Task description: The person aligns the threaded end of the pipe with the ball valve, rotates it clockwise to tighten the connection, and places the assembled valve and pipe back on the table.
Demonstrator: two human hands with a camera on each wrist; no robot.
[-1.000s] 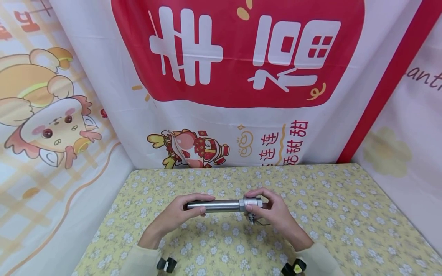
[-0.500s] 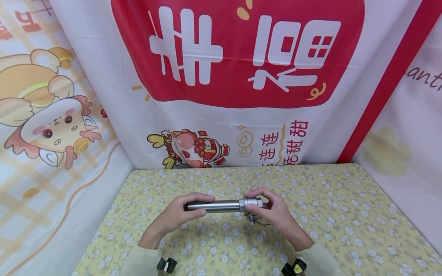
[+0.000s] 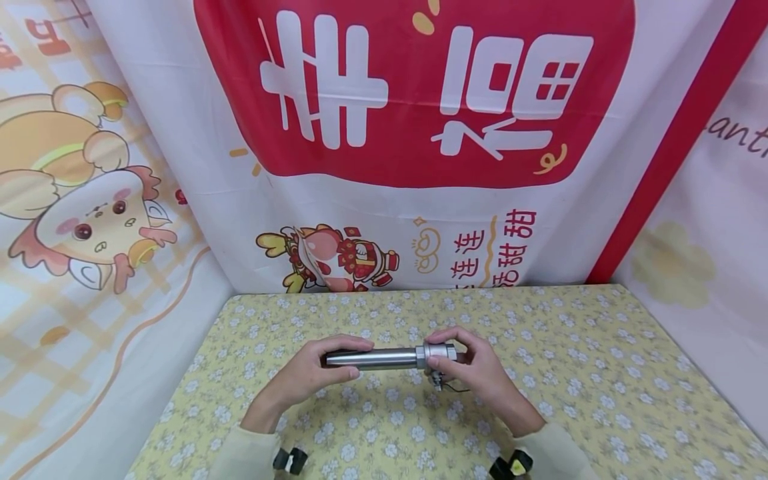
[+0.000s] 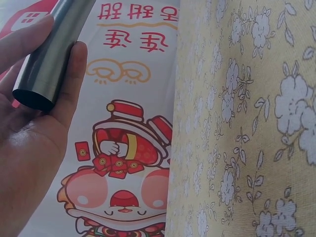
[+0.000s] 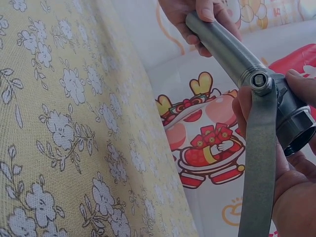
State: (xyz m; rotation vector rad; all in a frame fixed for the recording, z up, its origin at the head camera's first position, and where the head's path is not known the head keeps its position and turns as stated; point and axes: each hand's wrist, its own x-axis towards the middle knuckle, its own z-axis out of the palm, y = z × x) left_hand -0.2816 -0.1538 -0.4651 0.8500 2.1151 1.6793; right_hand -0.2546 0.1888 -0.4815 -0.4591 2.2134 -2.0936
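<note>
A smooth steel pipe (image 3: 384, 359) lies sideways between my hands, joined at its right end to a metal ball valve (image 3: 441, 353). My left hand (image 3: 305, 371) grips the pipe's left end, with the thumb on the near side and fingers over the far side. In the left wrist view, the pipe's hollow end (image 4: 34, 98) faces the palm. My right hand (image 3: 480, 363) holds the valve body between thumb and fingers. A long flat lever (image 5: 260, 163) hangs from the valve in the right wrist view. Screw threads (image 5: 252, 73) show where pipe meets valve.
A table with a yellow flowered cloth (image 3: 396, 427) lies beneath both hands. White printed curtains (image 3: 198, 200) with red shapes and cartoon figures stand behind it and on both sides. Black bands (image 3: 290, 461) sit at the sleeve cuffs.
My left thumb has slid slightly down across the near side of the pipe. The right hand and the valve hold the same place.
</note>
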